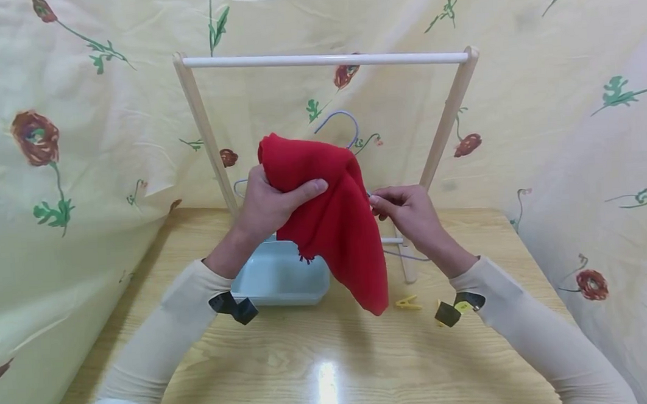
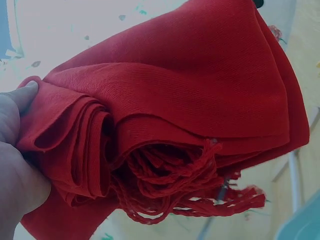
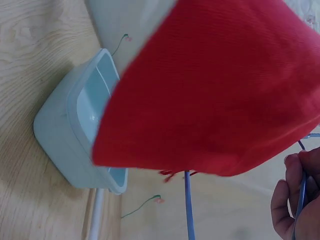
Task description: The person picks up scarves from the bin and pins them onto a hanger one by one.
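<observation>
Scarf (image 1: 338,222), red, fringed, folded in left hand's (image 1: 266,205) grip, thumb over top, presumably to hold layers together; right hand (image 1: 409,213) pinches blue hanger (image 3: 301,196) beside it, probably for steadying; pale-blue tub (image 1: 284,280) below left fingers.

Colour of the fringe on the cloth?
Red: the fringe matches the cloth. Shows best in the left wrist view.

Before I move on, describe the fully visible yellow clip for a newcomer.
Find the wooden rack on the table. In the head view, below its right foot and right of the red cloth's tip lies the forked yellow clip. It shows whole, unlike the yellow piece partly hidden behind the right wrist camera.
</observation>
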A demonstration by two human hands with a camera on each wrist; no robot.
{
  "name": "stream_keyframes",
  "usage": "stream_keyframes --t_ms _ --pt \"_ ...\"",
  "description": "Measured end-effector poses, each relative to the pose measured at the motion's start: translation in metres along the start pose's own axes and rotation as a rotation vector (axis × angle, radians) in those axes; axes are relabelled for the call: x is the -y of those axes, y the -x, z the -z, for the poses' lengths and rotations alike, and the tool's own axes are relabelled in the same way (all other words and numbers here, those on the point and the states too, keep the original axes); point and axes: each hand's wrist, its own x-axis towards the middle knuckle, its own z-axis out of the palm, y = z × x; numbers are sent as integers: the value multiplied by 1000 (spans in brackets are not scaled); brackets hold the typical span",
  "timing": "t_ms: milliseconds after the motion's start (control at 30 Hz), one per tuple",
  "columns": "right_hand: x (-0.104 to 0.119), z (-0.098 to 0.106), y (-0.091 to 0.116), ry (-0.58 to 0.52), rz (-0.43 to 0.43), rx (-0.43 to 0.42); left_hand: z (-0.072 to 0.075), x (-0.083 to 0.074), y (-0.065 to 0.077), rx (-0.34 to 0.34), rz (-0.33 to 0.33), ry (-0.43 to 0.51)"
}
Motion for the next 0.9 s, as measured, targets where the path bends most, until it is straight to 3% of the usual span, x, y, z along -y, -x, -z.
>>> stream_keyframes --t_ms 267,467,700,900 --pt "6 2 3 16 15 14 5 21 6 37 15 -1" --pt "10 1 6 13 66 32 11 30 10 39 -5 -84" --pt "15 -1 7 14 103 48 13 34 16 57 61 -130" --pt "23 -3 7 18 105 60 10 37 11 106 -21 -95"
